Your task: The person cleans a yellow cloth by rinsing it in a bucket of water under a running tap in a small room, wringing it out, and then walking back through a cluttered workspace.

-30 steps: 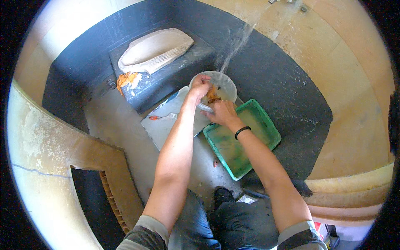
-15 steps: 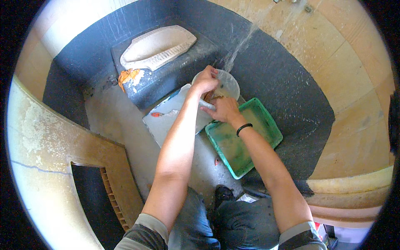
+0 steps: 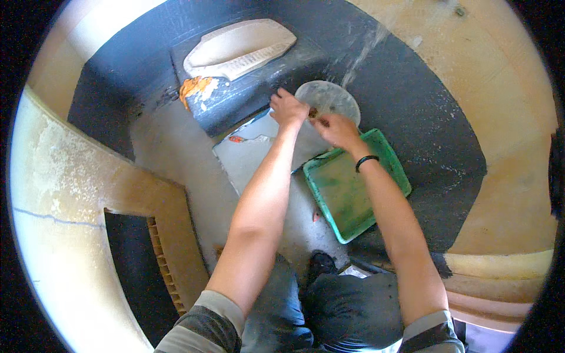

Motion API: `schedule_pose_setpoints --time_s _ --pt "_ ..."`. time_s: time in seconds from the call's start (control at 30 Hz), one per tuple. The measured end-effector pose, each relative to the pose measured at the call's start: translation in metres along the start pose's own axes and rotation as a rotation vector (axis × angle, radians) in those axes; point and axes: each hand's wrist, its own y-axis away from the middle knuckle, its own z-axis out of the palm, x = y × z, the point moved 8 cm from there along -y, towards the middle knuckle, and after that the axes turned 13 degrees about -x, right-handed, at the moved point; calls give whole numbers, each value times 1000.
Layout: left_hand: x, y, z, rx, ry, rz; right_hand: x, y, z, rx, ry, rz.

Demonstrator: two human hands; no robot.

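Head view: left hand (image 3: 288, 108) grip pinching round plate (image 3: 329, 97) rim; right hand (image 3: 336, 128) grip pressed beside it.

A wet, dark floor (image 3: 435, 135) carries a green tray (image 3: 344, 191), a flat grey sheet (image 3: 253, 156), a pale oval washboard (image 3: 238, 47) and orange scraps (image 3: 194, 88).

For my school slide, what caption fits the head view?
Both hands, left hand and right hand, wash a round plate above a green tray.

A round, pale translucent plate (image 3: 331, 99) is held tilted under a thin stream of water (image 3: 360, 54), just above the green tray's (image 3: 344, 194) far corner.
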Motion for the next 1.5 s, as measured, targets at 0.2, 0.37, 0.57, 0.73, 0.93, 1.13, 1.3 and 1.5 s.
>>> schedule_pose_setpoints --time_s 0.2,0.37,0.57,0.73,0.93,1.13,1.3,1.5 --pt "-86 -56 7 -160 633 8 -36 -62 17 -282 -608 95" --pt "-35 -19 45 -465 504 -199 50 -81 -7 -186 -1408 51" --pt "-67 -25 6 -526 720 -278 3 -85 -6 -83 -2059 65" --pt "-42 -14 -52 -381 629 -160 10 -88 -12 -35 -2041 52" --pt "-50 -10 -66 -205 630 -135 5 -77 -12 127 -2143 156" --pt "-58 -9 -40 -198 592 -212 -2 -65 -25 33 -2123 72" --pt "-31 19 0 -301 461 -249 27 -54 -6 37 -2047 161" --pt "-24 23 20 -298 644 -231 45 -43 0 51 -1344 134"
